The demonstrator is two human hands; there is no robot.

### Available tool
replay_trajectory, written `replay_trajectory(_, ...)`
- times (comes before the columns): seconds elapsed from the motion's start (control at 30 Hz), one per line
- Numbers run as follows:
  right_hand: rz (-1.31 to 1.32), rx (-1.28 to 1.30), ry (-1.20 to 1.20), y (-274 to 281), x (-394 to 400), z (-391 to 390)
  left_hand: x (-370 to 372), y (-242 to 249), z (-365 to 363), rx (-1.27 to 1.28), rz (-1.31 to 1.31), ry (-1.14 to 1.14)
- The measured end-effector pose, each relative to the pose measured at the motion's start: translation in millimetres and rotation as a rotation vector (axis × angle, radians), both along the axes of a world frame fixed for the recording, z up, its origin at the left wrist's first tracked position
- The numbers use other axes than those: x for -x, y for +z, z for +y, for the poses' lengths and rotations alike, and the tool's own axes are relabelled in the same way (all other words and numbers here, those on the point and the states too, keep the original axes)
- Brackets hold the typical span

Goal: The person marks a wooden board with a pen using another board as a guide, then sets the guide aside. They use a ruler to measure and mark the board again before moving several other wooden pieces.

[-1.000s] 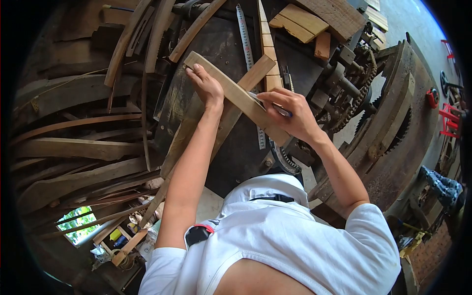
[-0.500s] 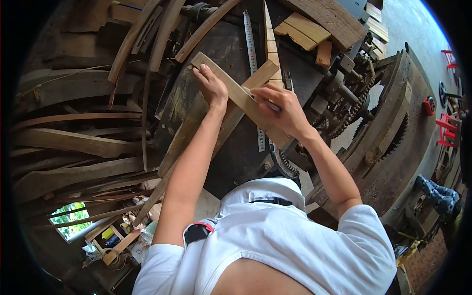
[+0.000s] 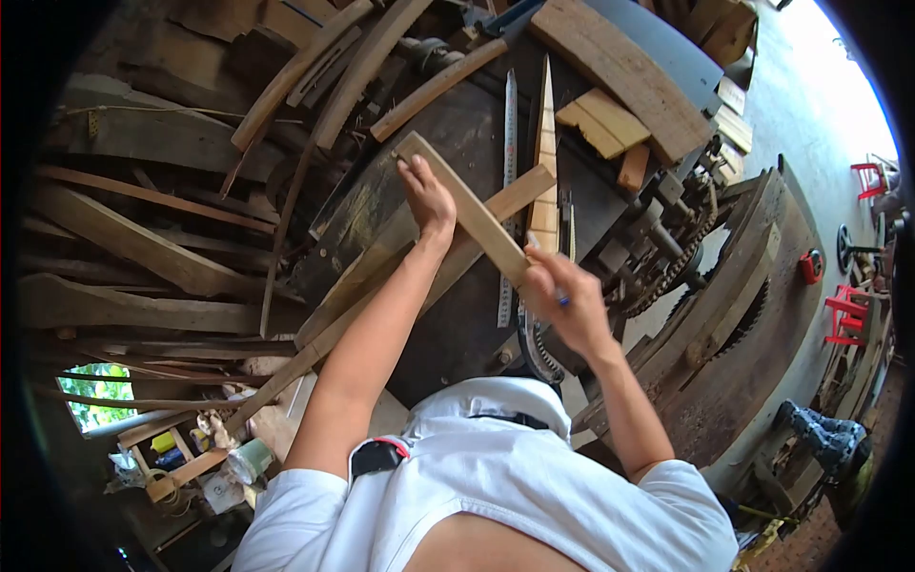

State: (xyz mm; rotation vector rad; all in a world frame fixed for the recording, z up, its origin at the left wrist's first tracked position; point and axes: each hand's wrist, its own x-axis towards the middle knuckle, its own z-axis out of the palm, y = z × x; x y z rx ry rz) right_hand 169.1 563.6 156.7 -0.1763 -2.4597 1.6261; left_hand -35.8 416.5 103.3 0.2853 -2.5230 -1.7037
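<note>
A flat wooden board (image 3: 481, 221) lies slantwise across a longer wooden strip (image 3: 519, 193), making an X over the dark machine table. My left hand (image 3: 431, 202) grips the board near its far left end, fingers along the edge. Toward the board's near right end, my right hand (image 3: 570, 297) is closed around a pen (image 3: 563, 300) whose blue end pokes out beside the palm. That hand is slightly blurred and covers the end of the board. A steel ruler (image 3: 510, 143) runs under the crossed pieces.
A narrow tapered wood piece (image 3: 546, 143) with dark lines lies beside the ruler. Wood blocks (image 3: 605, 122) sit at the back right. A chain (image 3: 681, 253) and toothed saw blade (image 3: 748, 319) are on the right, with a red tape measure (image 3: 811, 266). Curved timber (image 3: 143, 243) is stacked left.
My right hand with the pen has slid along the board from near the crossing toward its near right end. My left hand keeps its place on the board; the whole view has shifted slightly.
</note>
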Motion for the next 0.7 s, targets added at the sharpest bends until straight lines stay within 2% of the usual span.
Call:
replay_trajectory(0.03, 0.017, -0.135, 0.024, -4, 1, -8, -1, 3, 0, -0.002, 0.010, 0.027)
replay_trajectory(0.1, 0.000, -0.243, 0.016, -5, 1, -23, -9, 11, 0, -0.022, 0.030, 0.008)
replay_trajectory(0.17, -0.020, -0.255, 0.026, -10, -1, -31, -16, 15, -5, -0.067, 0.103, -0.068)
replay_trajectory(0.23, -0.049, -0.258, 0.049, -12, -4, -38, -1, -28, -21, -0.013, 0.056, -0.127)
replay_trajectory(0.27, -0.023, -0.159, -0.009, -12, -8, -39, 1, -42, -31, 0.042, -0.006, -0.195)
replay_trajectory(0.3, -0.001, -0.060, -0.065, -13, -12, -40, -6, -30, -41, 0.039, -0.007, -0.175)
replay_trajectory(0.37, 0.032, -0.015, -0.101, -23, -19, -34, -27, 7, -69, 0.066, -0.012, -0.383)
replay_trajectory(0.4, 0.052, 0.006, -0.141, -29, -22, -30, -30, -5, -94, 0.184, 0.043, -0.408)
replay_trajectory(0.53, 0.167, -0.024, -0.328, -33, -10, 6, -86, 19, -170, 0.374, 0.272, -0.299)
replay_trajectory(0.57, 0.143, -0.047, -0.374, -34, 1, 23, -98, 18, -191, 0.402, 0.279, -0.243)
replay_trajectory(0.63, 0.255, -0.270, -0.463, -42, 31, 61, -118, 7, -238, 0.466, 0.244, -0.161)
replay_trajectory(0.7, 0.308, -0.302, -0.507, -52, 61, 104, -139, 9, -276, 0.596, 0.225, -0.099)
